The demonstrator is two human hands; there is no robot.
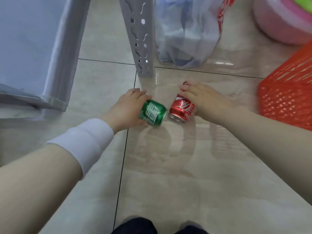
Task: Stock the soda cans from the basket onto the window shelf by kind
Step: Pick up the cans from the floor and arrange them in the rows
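My left hand (128,107), with a white wristband on the forearm, grips a green soda can (152,113) held tilted above the tiled floor. My right hand (202,98) grips a red cola can (181,109), also tilted, with its end facing me. The two cans are close together, a small gap between them. The orange-red plastic basket (287,92) stands at the right edge, its inside hidden from here. The window shelf itself does not show; only a grey perforated metal upright (140,39) is in view ahead.
A pale blue-grey cabinet or appliance (33,48) fills the upper left. A clear plastic bag (185,31) with bottles lies behind the upright. A pink round tub (283,19) sits at the top right. Glossy beige tiles (168,166) and my dark shoes (135,225) are below.
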